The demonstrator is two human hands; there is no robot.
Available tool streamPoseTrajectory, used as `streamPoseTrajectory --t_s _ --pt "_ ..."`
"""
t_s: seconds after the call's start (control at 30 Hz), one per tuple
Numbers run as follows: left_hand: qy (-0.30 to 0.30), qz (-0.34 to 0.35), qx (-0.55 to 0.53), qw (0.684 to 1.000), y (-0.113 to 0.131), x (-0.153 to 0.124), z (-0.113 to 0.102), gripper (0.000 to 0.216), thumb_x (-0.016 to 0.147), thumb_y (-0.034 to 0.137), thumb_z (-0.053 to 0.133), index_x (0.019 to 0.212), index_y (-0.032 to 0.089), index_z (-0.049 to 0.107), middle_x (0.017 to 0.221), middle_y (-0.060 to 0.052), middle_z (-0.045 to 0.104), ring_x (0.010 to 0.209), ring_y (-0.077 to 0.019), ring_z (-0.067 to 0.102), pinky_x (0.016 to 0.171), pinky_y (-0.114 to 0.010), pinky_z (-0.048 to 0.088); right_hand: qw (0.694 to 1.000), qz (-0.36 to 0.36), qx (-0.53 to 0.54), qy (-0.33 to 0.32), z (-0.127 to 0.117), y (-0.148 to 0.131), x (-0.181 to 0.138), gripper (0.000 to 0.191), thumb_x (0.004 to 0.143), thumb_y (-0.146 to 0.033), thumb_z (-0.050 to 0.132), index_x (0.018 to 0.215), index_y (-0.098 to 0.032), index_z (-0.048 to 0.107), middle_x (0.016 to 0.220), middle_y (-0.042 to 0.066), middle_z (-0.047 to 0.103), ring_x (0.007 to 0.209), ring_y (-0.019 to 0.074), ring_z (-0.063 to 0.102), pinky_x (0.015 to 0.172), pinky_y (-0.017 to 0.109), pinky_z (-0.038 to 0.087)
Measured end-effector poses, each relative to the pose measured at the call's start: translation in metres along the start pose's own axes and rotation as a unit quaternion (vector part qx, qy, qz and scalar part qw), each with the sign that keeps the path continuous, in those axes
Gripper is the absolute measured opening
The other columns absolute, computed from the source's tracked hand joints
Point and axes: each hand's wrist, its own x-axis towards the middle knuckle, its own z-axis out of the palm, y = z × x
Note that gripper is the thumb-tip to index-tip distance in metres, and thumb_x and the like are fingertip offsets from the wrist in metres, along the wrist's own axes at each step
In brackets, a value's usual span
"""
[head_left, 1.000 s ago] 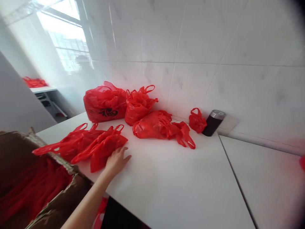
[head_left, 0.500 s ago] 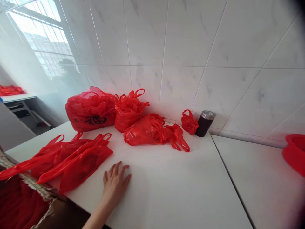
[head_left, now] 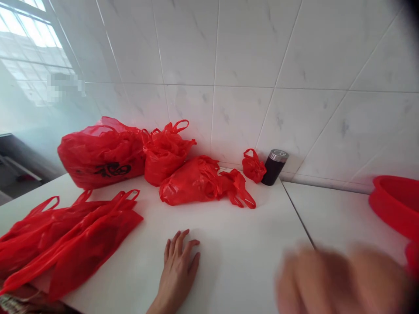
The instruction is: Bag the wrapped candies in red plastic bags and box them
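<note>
right hand (head_left: 340, 279): near right, a close blur, grip unreadable, possibly empty | left hand (head_left: 178, 272): flat, fingers spread, palm down on the white table (head_left: 235, 244), holding nothing | flat red bags (head_left: 72, 235): left, apart from it | stuffed red bags (head_left: 147, 161): far, by the wall

Bare white tabletop (head_left: 235, 261) lies open centrally, hemmed by flat red plastic bags (head_left: 68, 240) left and a red plastic basin (head_left: 396, 205) right.

The big bag (head_left: 101, 152) at the back left bears one black printed character, which seems to be the Chinese 福, though folds in the plastic warp it. Nothing else carries readable writing.
</note>
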Motion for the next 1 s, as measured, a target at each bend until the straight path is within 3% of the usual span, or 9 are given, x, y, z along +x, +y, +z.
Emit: streamPoseTrajectory --t_s 0.07,0.17,0.27,0.4,0.53,0.67,0.77,0.9,1.0 --pt "-0.003 0.001 -0.002 1.000 0.000 0.002 -0.001 0.028 0.089 0.027 0.047 0.110 0.030 0.066 0.136 -0.009 0.055 0.135 -0.0307 0.041 0.111 -0.060 0.029 0.978 -0.038 -0.163 0.127 -0.045 0.016 0.054 0.026 0.075 -0.056 0.064 0.090 -0.035 0.064 0.096 0.004 0.066 0.100 0.0226 0.062 0.078 0.038 0.048" --pt "0.000 -0.002 -0.004 1.000 0.000 0.003 0.000 0.028 0.089 0.028 0.047 0.109 0.029 0.066 0.135 -0.009 0.056 0.135 -0.0307 0.042 0.111 -0.060 0.029 0.823 0.039 -0.477 0.307 -0.122 0.050 0.125 0.020 0.083 -0.038 0.062 0.094 -0.023 0.066 0.118 0.008 0.061 0.101 0.0215 0.061 0.094 0.039 0.044" --pt "0.016 -0.003 -0.010 1.000 -0.005 0.003 0.005 0.027 0.089 0.029 0.047 0.107 0.030 0.067 0.134 -0.009 0.058 0.134 -0.0309 0.044 0.110 -0.060 0.031 0.794 0.107 -0.506 0.319 -0.177 0.083 0.154 0.015 0.082 -0.028 0.069 0.089 -0.015 0.067 0.114 0.012 0.062 0.099 0.0229 0.062 0.094 0.041 0.046" --pt "0.018 -0.001 -0.033 0.999 -0.013 0.003 0.012 0.027 0.089 0.031 0.047 0.106 0.032 0.068 0.133 -0.008 0.059 0.133 -0.0307 0.045 0.110 -0.060 0.031 0.789 0.098 -0.509 0.329 -0.199 0.107 0.152 0.026 0.093 -0.033 0.060 0.112 -0.016 0.062 0.114 0.008 0.063 0.099 0.0194 0.063 0.087 0.040 0.052" --pt "0.019 -0.021 -0.087 0.996 -0.014 0.006 0.008 0.025 0.088 0.032 0.048 0.104 0.032 0.068 0.132 -0.008 0.060 0.130 -0.0317 0.048 0.110 -0.063 0.028 0.782 0.009 -0.501 0.370 -0.189 0.098 0.138 0.027 0.093 -0.029 0.052 0.112 -0.015 0.066 0.119 0.014 0.065 0.111 0.0245 0.060 0.099 0.041 0.044" --pt "0.014 -0.082 -0.240 0.967 0.008 0.017 -0.012 0.026 0.088 0.043 0.048 0.106 0.030 0.063 0.131 -0.010 0.058 0.122 -0.0323 0.054 0.103 -0.061 0.038 0.792 -0.084 -0.485 0.361 -0.147 0.078 0.093 0.033 0.095 -0.037 0.046 0.116 -0.021 0.065 0.122 0.009 0.065 0.112 0.0219 0.060 0.097 0.035 0.046" --pt "-0.026 -0.128 -0.414 0.901 0.045 0.031 -0.033 0.044 0.087 0.052 0.052 0.125 0.030 0.050 0.138 -0.012 0.050 0.126 -0.0298 0.051 0.097 -0.049 0.048 0.818 -0.155 -0.452 0.321 -0.093 0.073 0.039 0.022 0.093 -0.034 0.053 0.106 -0.025 0.068 0.110 0.006 0.068 0.103 0.0205 0.063 0.092 0.034 0.048" --pt "-0.134 -0.166 -0.621 0.754 0.095 0.051 -0.056 0.067 0.085 0.053 0.057 0.142 0.033 0.026 0.142 -0.014 0.047 0.117 -0.0252 0.059 0.090 -0.041 0.053 0.898 -0.107 -0.366 0.219 -0.023 0.087 -0.025 0.022 0.093 -0.026 0.054 0.113 -0.026 0.064 0.097 0.004 0.067 0.086 0.0174 0.065 0.080 0.031 0.053" --pt "-0.191 -0.165 -0.670 0.698 0.106 0.059 -0.056 0.049 0.083 0.051 0.062 0.122 0.024 0.050 0.119 -0.011 0.062 0.101 -0.0241 0.065 0.081 -0.037 0.054 0.928 -0.068 -0.336 0.146 0.003 0.107 -0.056 0.036 0.095 -0.021 0.049 0.130 -0.028 0.055 0.107 0.005 0.068 0.095 0.0177 0.066 0.088 0.034 0.054"
